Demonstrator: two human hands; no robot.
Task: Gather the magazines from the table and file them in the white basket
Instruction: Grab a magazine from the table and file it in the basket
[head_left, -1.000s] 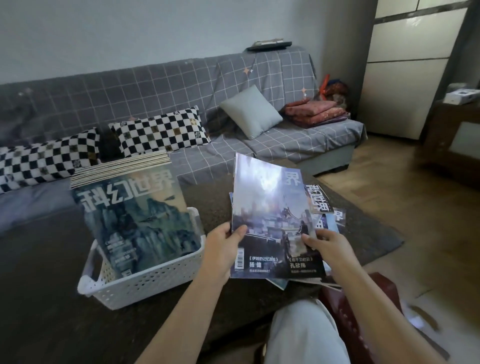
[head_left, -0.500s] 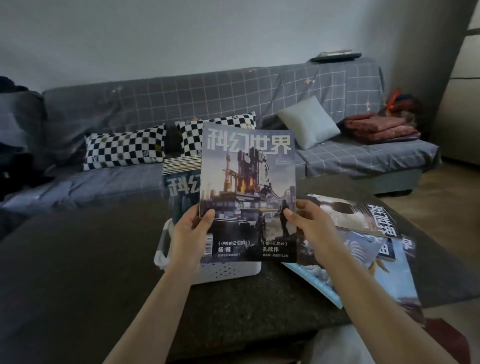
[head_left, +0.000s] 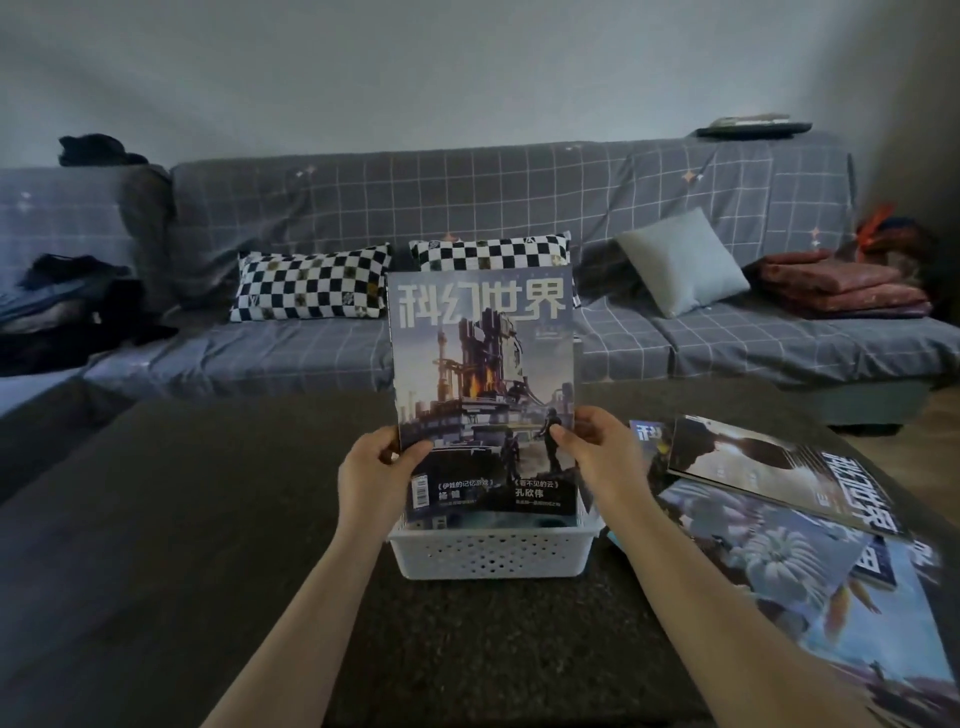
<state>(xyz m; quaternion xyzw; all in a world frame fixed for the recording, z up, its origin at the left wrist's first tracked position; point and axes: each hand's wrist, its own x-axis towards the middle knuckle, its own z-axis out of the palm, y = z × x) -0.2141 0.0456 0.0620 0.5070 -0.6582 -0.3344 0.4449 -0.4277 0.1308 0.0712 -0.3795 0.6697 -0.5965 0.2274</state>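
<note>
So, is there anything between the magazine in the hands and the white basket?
Nothing visible. The magazine stands upright, held by left hand and right hand, its lower edge already at the white basket rim.

Left hand (head_left: 371, 480): bare, no ring, glove or bracelet in view; thumbnail short and unpainted.
Right hand (head_left: 602, 462): bare, no ring or glove; nails short and plain.
Left forearm (head_left: 306, 613): uncovered from wrist to the bottom edge, no sleeve, watch or band.
Right forearm (head_left: 717, 597): uncovered along its whole visible length, no sleeve or wristwear.
Markings: none visible on either arm.
</note>
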